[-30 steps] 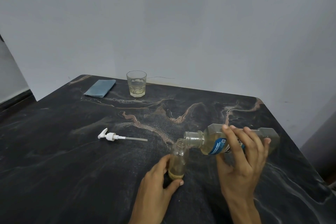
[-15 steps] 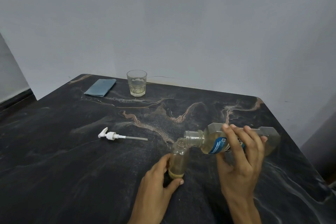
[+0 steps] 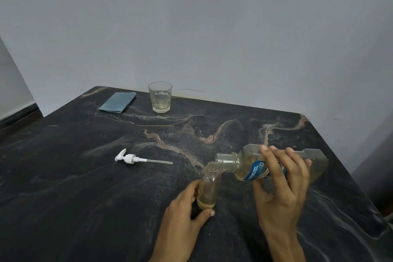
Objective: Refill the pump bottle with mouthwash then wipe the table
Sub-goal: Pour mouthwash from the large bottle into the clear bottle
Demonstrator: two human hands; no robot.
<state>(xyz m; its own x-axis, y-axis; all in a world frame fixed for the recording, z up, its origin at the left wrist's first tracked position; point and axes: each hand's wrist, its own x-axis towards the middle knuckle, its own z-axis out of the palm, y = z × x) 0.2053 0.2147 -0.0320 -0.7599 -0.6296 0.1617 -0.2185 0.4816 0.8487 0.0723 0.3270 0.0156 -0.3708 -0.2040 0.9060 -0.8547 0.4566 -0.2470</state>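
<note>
Head cam: the small clear pump bottle [image 3: 208, 189] stood upright on the black marbled table [image 3: 74, 187], left hand [image 3: 185, 217] curled round its base, thumb at 5 o'clock. The right hand [image 3: 282, 185] gripped the tipped plastic mouthwash bottle [image 3: 246, 166], mouth touching the neck. White pump head [image 3: 129, 158] lay at 9 o'clock; ribbed glass [image 3: 160, 97] and folded blue cloth [image 3: 117, 101] sat around 11.

Dim, flat indoor light, greyish cast; soft faint shadows under the hands. Slight overall softness, wide-angle bending of the surface [image 3: 63, 176] edges at 9 and 3 o'clock.
</note>
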